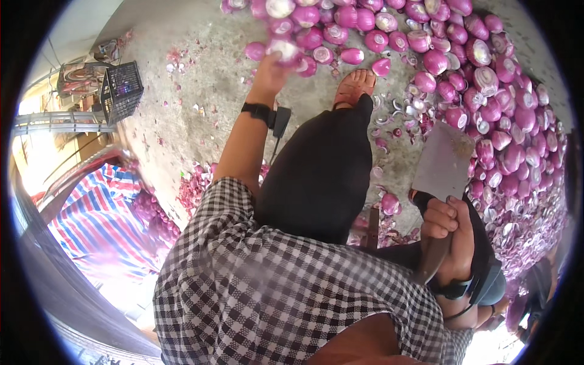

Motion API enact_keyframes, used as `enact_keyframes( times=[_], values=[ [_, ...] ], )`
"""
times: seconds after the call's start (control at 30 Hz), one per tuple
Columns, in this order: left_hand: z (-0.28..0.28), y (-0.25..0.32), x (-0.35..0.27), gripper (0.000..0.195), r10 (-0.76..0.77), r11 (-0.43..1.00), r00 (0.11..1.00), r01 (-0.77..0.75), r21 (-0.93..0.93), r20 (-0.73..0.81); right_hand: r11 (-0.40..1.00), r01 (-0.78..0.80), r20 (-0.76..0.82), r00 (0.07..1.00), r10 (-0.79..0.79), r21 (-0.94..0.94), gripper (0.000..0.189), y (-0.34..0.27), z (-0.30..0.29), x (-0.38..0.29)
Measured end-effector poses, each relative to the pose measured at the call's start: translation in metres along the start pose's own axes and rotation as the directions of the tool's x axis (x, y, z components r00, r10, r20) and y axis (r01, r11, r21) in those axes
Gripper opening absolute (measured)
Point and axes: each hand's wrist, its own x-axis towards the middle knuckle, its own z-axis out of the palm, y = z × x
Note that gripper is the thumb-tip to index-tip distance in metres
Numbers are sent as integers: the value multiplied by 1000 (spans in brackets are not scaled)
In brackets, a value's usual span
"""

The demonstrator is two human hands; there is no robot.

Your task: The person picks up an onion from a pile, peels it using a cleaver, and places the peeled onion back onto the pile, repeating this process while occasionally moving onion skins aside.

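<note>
My left hand [273, 73] reaches out at the upper left of my foot, blurred, with its fingers at a cut red onion [285, 49]; whether it grips the onion or only touches it cannot be made out. A cleaver [442, 159] is in my right hand [445, 228], fingers closed round its wooden handle, the broad blade pointing away from me over the floor. Red onions [345, 17], many with their ends cut off, lie loose ahead of my foot and pile up on the right beyond the blade.
Onion skins and trimmings [196, 189] litter the concrete floor [205, 105]. A black plastic crate [122, 91] stands at the far left, and a striped woven sheet [105, 219] lies nearer, beside more onions. My sandalled foot [355, 86] is between the hands. Part of another person [538, 283] shows at lower right.
</note>
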Motion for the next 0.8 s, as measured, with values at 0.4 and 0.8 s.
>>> enact_keyframes(
  times=[0.4, 0.8],
  values=[
    [130, 87, -145, 66, 18, 995, 846, 40, -96, 532, 972, 54, 157, 987, -17, -229, 17, 11, 1, 37],
    [249, 107, -254, 71, -215, 834, 839, 424, -353, 500, 428, 630, 625, 761, -174, -648, 6, 21, 29, 16]
  ],
)
